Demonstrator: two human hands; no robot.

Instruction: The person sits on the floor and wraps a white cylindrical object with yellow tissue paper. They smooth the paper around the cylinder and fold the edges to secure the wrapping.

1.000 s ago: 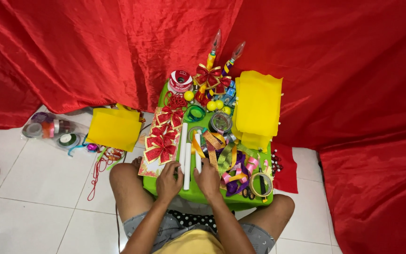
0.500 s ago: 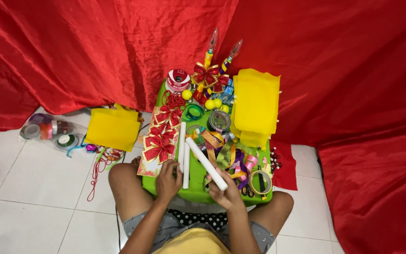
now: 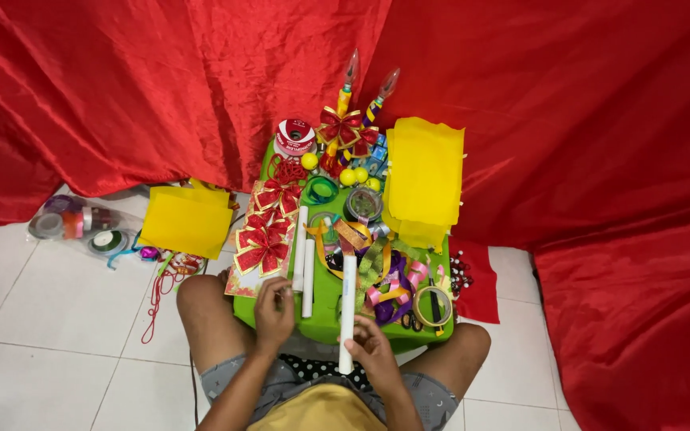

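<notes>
While the right hand (image 3: pixel 370 345) closes round the near end of a white tube (image 3: pixel 347 311), that tube lies lengthwise over the front edge of the green table (image 3: pixel 325 319), its far end pushed in among the loose ribbons (image 3: pixel 385 275) and its near end hanging over the lap. Left hand (image 3: pixel 275 313) sits at the table's front left corner, fingers curled at the near end of two more white tubes (image 3: pixel 305 251) lying side by side; whether it pinches one of them or only rests against them cannot be told from this height. Red bows (image 3: pixel 263 239) on a card lie just left of that pair, touching or nearly so. Judgement: the held tube is long and gripped at one end only, so its far tip will swing wide with any wrist turn and could drag ribbon, or the tape roll (image 3: pixel 433 306) at the right corner, off the table. Better to draw it straight back along its own length until clear of the tangle, then lift. A second grip nearer the middle would steady it. Yellow sheets (image 3: pixel 425 179) at the back right and a yellow sheet (image 3: pixel 187 222) on the floor lie well apart from both hands.
</notes>
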